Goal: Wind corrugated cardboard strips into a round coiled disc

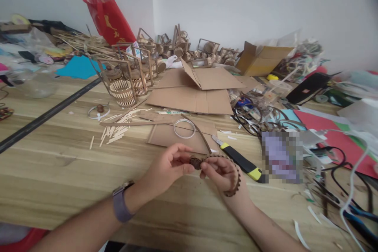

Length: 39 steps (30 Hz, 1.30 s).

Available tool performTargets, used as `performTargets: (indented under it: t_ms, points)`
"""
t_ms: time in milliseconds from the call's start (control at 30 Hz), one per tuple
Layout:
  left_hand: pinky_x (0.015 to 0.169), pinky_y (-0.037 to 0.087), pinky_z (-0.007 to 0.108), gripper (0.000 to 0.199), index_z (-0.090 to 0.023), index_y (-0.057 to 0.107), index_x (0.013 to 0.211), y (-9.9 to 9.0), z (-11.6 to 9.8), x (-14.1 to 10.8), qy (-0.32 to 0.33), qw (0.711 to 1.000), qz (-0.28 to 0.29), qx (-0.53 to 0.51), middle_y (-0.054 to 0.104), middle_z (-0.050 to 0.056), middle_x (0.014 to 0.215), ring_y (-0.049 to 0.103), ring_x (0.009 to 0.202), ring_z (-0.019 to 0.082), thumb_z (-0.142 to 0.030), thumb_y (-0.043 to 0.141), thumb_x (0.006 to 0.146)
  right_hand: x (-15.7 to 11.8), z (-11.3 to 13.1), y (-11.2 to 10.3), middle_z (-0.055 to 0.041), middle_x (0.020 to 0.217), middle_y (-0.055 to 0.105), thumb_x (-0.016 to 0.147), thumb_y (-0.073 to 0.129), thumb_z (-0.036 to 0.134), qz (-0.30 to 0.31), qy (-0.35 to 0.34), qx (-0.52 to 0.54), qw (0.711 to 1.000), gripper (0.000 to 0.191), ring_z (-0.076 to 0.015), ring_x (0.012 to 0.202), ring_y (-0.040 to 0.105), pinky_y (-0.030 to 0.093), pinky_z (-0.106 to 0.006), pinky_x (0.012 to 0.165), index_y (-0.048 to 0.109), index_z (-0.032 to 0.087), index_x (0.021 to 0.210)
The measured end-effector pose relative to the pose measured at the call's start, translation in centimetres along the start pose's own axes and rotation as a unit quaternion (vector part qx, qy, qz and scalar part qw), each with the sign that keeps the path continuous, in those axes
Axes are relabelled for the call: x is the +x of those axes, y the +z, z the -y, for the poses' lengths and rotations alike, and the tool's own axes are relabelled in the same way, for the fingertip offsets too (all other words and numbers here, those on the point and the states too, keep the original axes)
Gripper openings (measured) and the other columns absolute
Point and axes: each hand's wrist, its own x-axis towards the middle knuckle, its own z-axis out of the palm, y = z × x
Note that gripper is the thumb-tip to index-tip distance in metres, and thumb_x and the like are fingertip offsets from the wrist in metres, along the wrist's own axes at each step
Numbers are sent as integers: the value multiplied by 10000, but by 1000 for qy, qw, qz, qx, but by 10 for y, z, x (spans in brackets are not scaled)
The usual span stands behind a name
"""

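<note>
**Both hands on a small brown coil (195, 161), near side of the folded cardboard (189, 100)**

Landmark: folded cardboard, mid-bench. The coil is held up off the bench (59, 173), directly on the near side of the landmark.

Left hand (174, 163): partly curled, thumb and fingertips closed on the coil's left edge. A watch (122, 204) with a grey-purple strap sits on this wrist.

Right hand (220, 171): thumb and index finger pinched at the coil's right edge, other fingers loosely bent. A dark notched strip (238, 177) curves over this hand towards its wrist; whether it joins the coil cannot be told.

Bench: between landmark and hands, a flat cardboard piece (165, 138) with a white ring (184, 138) lying on it. Near side, to the right of the landmark: a black-and-yellow utility knife (240, 161), blade out, pointing towards the landmark. Left and nearer: loose pale sticks (115, 134). Left of the landmark: a row of small wooden-framed baskets (121, 92); further left, a long black bar (53, 110) lies slantwise and a bright blue sheet (78, 67) lies flat. Right of the landmark: dark looped strips, then a red sheet (313, 124).

Room: behind the landmark, more small baskets stand and lie heaped against a white wall (236, 4). Behind and right: an open carton (265, 61). Behind and left: a red bag (108, 19) leans at the wall.
</note>
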Motion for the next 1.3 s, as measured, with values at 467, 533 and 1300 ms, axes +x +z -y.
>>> performTargets:
  t_ms: [467, 533, 1300]
  points:
    - [738, 509, 284, 155, -153, 665, 833, -1, 4, 0, 11, 998, -6, 64, 737, 36, 849, 675, 790, 178, -272, 719, 749, 4, 21, -15, -15, 503, 609, 772, 678, 410, 88, -77, -216, 969, 303, -153, 487, 587, 429, -237, 453, 704, 206, 549]
    - [751, 507, 293, 115, -153, 686, 818, -1, 1, -1, 26, 993, -11, 115, 749, 47, 872, 677, 814, 191, -252, 696, 762, 6, 28, -17, -19, 523, 615, 777, 670, 394, 113, -66, -217, 967, 335, -153, 496, 593, 429, -236, 452, 677, 206, 500]
    - [752, 482, 270, 477, -151, 661, 859, 6, 8, 4, -44, 984, 58, -162, 705, 32, 877, 626, 789, 143, -441, 905, 570, -1, 16, -13, -42, 731, 702, 754, 794, 379, 74, -283, -158, 943, 188, -186, 672, 659, 526, -288, 609, 728, 238, 858]
